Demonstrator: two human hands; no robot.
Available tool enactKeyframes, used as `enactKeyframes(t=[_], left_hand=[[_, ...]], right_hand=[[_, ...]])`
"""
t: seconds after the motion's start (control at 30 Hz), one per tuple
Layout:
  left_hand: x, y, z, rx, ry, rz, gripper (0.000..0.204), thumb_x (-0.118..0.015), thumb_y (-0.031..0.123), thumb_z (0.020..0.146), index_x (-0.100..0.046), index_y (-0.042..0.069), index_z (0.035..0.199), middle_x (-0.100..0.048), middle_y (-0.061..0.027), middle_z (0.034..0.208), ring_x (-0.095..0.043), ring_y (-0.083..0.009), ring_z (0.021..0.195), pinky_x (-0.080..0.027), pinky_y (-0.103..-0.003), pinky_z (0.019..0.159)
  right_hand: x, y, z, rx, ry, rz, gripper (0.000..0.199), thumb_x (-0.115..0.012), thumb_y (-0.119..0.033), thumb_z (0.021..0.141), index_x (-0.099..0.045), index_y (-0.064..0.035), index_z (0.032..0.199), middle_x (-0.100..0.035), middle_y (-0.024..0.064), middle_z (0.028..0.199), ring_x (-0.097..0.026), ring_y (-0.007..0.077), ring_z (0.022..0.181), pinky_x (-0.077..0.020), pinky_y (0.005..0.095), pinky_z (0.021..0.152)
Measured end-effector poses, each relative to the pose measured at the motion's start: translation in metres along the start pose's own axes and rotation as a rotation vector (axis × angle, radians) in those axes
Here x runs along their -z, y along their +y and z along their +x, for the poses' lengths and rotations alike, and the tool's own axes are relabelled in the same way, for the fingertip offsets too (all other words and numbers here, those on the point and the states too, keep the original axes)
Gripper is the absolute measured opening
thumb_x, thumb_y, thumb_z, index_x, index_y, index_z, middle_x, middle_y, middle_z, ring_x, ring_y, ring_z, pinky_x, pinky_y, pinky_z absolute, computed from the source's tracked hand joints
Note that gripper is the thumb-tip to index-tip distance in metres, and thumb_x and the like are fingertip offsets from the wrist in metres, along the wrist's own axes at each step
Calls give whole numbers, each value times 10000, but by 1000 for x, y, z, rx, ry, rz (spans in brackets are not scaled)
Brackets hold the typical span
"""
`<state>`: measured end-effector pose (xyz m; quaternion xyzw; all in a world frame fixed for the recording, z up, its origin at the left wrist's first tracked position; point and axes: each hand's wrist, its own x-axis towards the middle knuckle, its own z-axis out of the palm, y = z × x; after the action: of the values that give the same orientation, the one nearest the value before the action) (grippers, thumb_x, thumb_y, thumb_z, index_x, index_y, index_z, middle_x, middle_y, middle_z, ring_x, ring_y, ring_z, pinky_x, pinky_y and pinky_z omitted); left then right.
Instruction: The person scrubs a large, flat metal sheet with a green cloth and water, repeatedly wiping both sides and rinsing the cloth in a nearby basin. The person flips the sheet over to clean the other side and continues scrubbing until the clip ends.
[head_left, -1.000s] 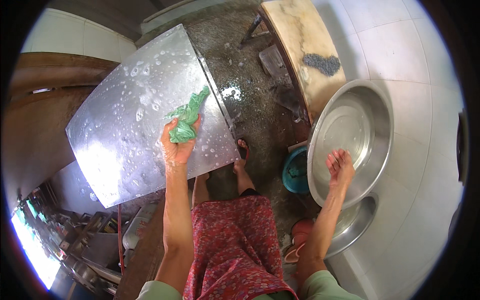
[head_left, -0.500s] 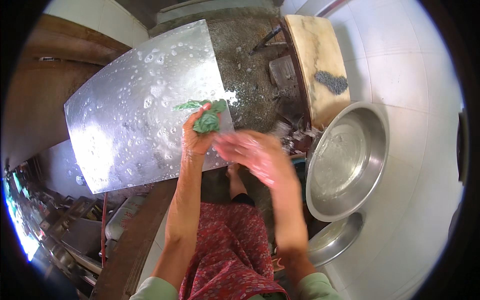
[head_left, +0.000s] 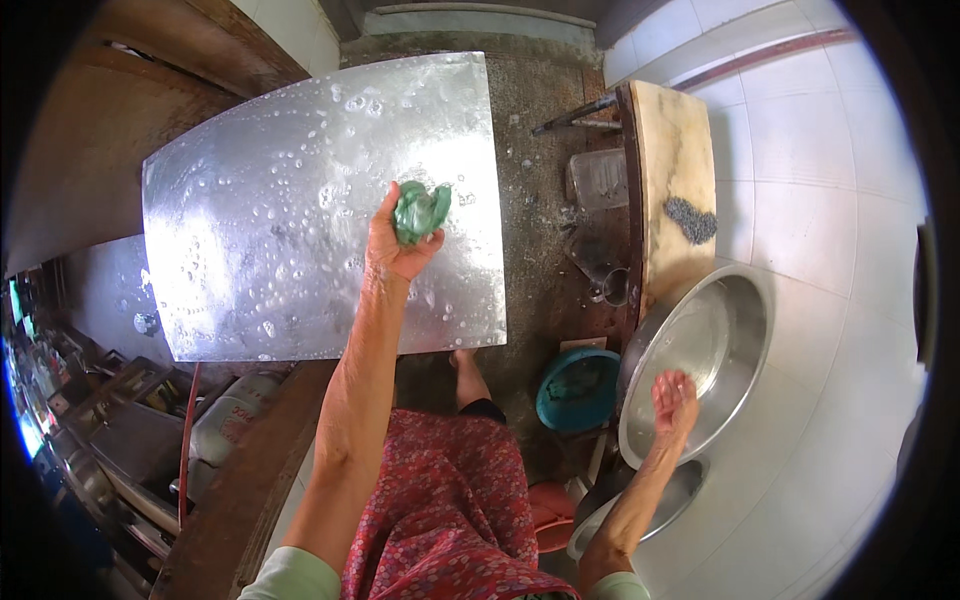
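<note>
A wadded green cloth (head_left: pixel 420 213) is gripped in my left hand (head_left: pixel 400 250), above a large shiny metal sheet (head_left: pixel 270 220) dotted with water drops and suds. The thumb and fingers wrap round the cloth from below. My right hand (head_left: pixel 675 402) is at the near part of a big round metal basin (head_left: pixel 745 300) on the right. Its fingers are loosely curved and apart, and I see nothing in them. The basin has a little water in its bottom.
A second metal basin (head_left: pixel 672 505) sits partly under the large one. A teal tub (head_left: pixel 577 388) and a red tub (head_left: pixel 550 512) stand on the floor. Beyond is a pale bench (head_left: pixel 660 140) with a grey scouring pad (head_left: pixel 690 219). A clear plastic container (head_left: pixel 598 180) lies beside it.
My right hand has moved right and down, from beside the left hand to the large basin. My left hand still holds the cloth, now bunched smaller. The view has shifted.
</note>
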<state>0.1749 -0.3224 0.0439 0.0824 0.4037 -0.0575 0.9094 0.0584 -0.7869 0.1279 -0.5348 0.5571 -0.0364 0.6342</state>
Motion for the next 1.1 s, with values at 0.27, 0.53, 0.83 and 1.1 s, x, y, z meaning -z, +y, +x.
enactKeyframes(t=[0.27,0.53,0.83,1.1], left_hand=[[3,10,24,-135,155,-49,400,-377,395,962,-571,61,1066,-602,-132,1018,-568,-322,967,-484,-502,871],[-39,0,23,-4,-125,53,208,-509,214,891,-591,25,920,-623,-102,872,-602,-257,795,-529,-387,703],[-54,25,30,-54,-212,135,312,-485,396,934,-589,104,979,-618,-54,934,-590,-189,858,-499,-334,758],[-26,54,0,-170,-467,-107,543,-362,438,967,-371,48,1344,-404,-174,1368,-425,-288,1237,-303,-510,1062]], right_hand=[[2,33,82,-317,-387,568,211,-466,-186,910,-583,-36,820,-641,102,801,-641,202,719,-556,289,626],[-252,-17,-135,-117,-1360,-168,284,-555,-153,908,-619,122,945,-668,215,827,-677,268,769,-559,354,677],[-417,82,-139,-111,-1138,-67,435,-620,-124,779,-578,5,1192,-558,135,1224,-591,192,967,-461,288,850],[-404,153,-232,1219,-947,-634,397,-524,-302,924,-544,-124,1278,-407,176,1408,-318,350,1344,-239,456,1109]])
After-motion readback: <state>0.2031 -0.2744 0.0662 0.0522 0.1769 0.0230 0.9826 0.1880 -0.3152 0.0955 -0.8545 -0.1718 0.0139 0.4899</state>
